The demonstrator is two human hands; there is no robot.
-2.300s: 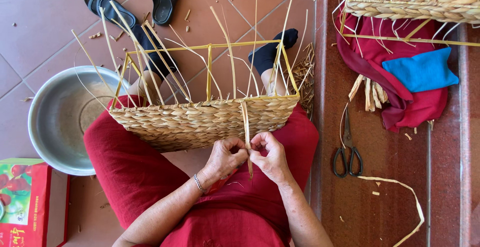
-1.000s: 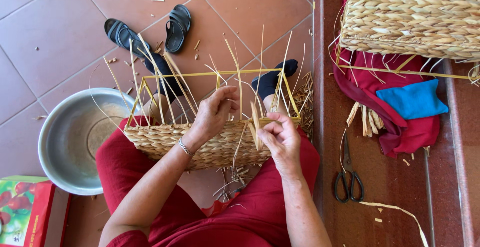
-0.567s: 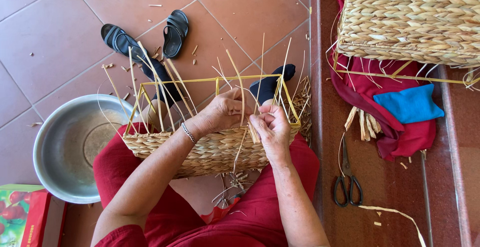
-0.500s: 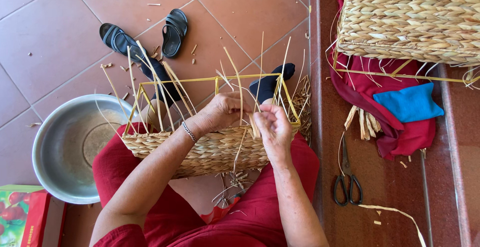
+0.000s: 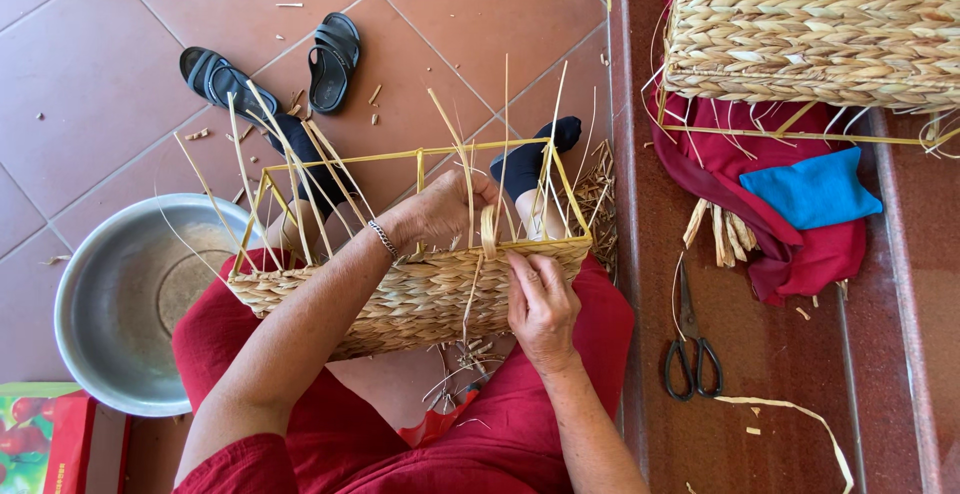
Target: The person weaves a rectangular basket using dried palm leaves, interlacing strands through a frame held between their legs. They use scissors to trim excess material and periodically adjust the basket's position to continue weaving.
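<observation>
A half-woven straw basket (image 5: 400, 299) on a yellow wire frame (image 5: 340, 161) rests on my lap, with loose straw ends standing up from it. My left hand (image 5: 440, 209) reaches over the near wall into the basket and pinches a flat straw strand (image 5: 488, 229) at the rim. My right hand (image 5: 540, 304) presses against the outside of the wall just below that strand, fingers curled on the weave and the strand's hanging tail.
A metal bowl (image 5: 130, 304) sits on the tiled floor at my left, two dark sandals (image 5: 270, 64) beyond it. On the right ledge lie black scissors (image 5: 690, 349), cut straw pieces (image 5: 715, 229), red and blue cloth (image 5: 800, 204) and a finished woven basket (image 5: 815, 24).
The basket has shifted on my lap. My left hand went from the outside over the rim to the inside. My right hand dropped from the rim to the outer wall.
</observation>
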